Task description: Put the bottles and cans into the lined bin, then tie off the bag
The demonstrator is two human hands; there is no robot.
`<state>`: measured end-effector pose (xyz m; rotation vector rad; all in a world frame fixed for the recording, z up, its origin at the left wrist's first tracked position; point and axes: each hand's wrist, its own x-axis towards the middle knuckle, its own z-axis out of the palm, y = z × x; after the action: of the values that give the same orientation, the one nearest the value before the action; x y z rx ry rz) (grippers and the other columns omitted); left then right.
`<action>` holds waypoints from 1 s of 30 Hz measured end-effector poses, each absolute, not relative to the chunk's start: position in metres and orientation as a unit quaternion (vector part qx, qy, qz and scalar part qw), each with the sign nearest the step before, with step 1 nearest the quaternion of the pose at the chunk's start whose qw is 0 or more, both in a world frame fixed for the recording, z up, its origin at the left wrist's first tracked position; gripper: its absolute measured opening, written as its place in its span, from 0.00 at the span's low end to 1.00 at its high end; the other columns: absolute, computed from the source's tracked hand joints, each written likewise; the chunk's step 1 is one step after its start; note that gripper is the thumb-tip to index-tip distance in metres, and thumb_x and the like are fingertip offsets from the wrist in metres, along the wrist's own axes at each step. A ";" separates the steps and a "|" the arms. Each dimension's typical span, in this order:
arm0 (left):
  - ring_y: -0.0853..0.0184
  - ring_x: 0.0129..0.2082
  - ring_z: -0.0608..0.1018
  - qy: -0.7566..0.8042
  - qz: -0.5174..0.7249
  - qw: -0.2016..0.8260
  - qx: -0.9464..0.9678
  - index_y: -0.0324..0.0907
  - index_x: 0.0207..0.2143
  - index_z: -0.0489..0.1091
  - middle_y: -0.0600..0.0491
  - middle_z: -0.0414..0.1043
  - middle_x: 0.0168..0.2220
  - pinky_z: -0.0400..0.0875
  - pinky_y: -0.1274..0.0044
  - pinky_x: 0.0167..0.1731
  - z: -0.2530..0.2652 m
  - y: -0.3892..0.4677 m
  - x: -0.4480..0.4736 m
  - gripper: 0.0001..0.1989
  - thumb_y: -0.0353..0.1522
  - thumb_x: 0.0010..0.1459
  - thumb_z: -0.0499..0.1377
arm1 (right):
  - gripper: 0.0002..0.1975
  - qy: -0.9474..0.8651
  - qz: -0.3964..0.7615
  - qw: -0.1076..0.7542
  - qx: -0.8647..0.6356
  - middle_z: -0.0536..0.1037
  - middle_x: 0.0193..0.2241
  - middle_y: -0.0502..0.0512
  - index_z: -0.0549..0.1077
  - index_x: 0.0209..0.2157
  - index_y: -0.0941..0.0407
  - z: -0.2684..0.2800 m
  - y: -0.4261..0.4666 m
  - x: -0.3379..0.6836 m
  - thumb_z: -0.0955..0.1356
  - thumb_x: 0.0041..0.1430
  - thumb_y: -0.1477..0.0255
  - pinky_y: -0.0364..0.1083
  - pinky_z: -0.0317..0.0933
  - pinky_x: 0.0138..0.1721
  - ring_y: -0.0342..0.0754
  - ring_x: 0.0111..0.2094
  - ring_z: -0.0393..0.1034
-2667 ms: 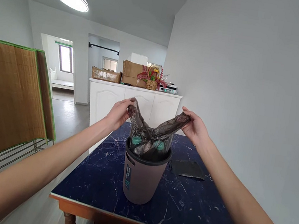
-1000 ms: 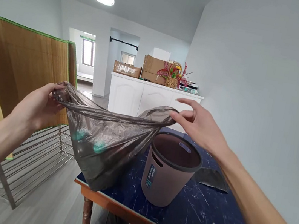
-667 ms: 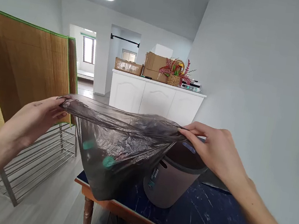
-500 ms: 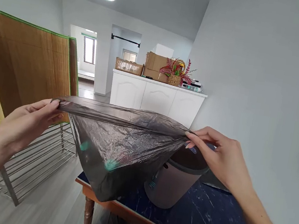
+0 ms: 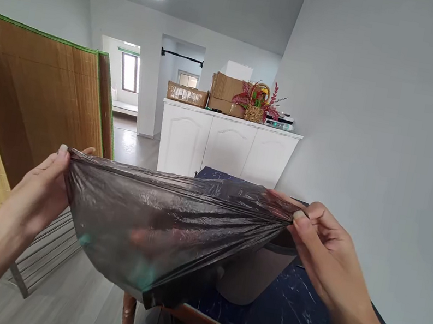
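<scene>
A thin, dark, see-through garbage bag (image 5: 141, 216) is stretched wide between my two hands, its upper edge pulled taut. My left hand (image 5: 44, 186) pinches one top corner, thumb up. The opposite corner is bunched in the fingers of my right hand (image 5: 323, 243). Blurred red and green shapes show through the film, but I cannot make out what they are. Behind the bag's right side, partly covered by it, a grey trash can (image 5: 253, 279) stands on the dark blue marbled table (image 5: 290, 318).
A metal rack (image 5: 55, 245) and a folded bamboo mat (image 5: 40, 99) stand at the left. Beyond the table is a white cabinet (image 5: 227, 144) bearing cardboard boxes (image 5: 227, 95) and a flower basket (image 5: 253, 113). A pale wall (image 5: 391, 130) runs along the right.
My hands have drawn further apart, and the bag's top is lower and stretched wider. More of the trash can is now covered by the bag.
</scene>
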<state>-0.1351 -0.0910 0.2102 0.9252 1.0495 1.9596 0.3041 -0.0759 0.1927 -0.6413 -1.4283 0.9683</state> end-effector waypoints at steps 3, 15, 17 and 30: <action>0.65 0.49 0.83 0.378 0.769 0.426 0.291 0.41 0.45 0.76 0.49 0.84 0.46 0.82 0.76 0.42 0.218 -0.091 -0.123 0.17 0.34 0.79 0.48 | 0.19 -0.582 0.478 0.611 -0.244 0.85 0.42 0.53 0.68 0.28 0.50 0.194 -0.080 0.291 0.75 0.66 0.58 0.52 0.72 0.55 0.54 0.56 0.77; 0.81 0.13 0.63 0.144 0.776 0.553 0.268 0.42 0.33 0.59 0.63 0.61 0.21 0.65 0.90 0.17 0.219 -0.093 -0.115 0.21 0.29 0.81 0.38 | 0.14 -0.433 0.658 0.613 -0.062 0.62 0.19 0.36 0.70 0.32 0.51 0.197 -0.082 0.252 0.76 0.67 0.65 0.44 0.78 0.45 0.35 0.18 0.58; 0.81 0.14 0.62 0.157 0.777 0.534 0.295 0.42 0.32 0.58 0.63 0.60 0.22 0.63 0.88 0.16 0.221 -0.097 -0.112 0.20 0.27 0.80 0.39 | 0.14 -0.448 0.650 0.610 -0.065 0.61 0.18 0.35 0.71 0.33 0.51 0.199 -0.085 0.249 0.77 0.67 0.64 0.38 0.76 0.32 0.35 0.16 0.52; 0.70 0.25 0.62 0.380 0.587 0.236 0.675 0.51 0.55 0.61 0.61 0.61 0.28 0.58 0.77 0.28 0.230 -0.117 -0.022 0.33 0.33 0.52 0.73 | 0.16 -0.580 0.608 0.536 -0.079 0.69 0.21 0.37 0.68 0.33 0.50 0.232 -0.073 0.207 0.74 0.68 0.58 0.35 0.52 0.12 0.34 0.13 0.45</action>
<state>-0.0223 -0.1175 0.2302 1.8508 1.0407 1.6096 0.2070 -0.0734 0.2321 -0.1886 -1.3819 1.4466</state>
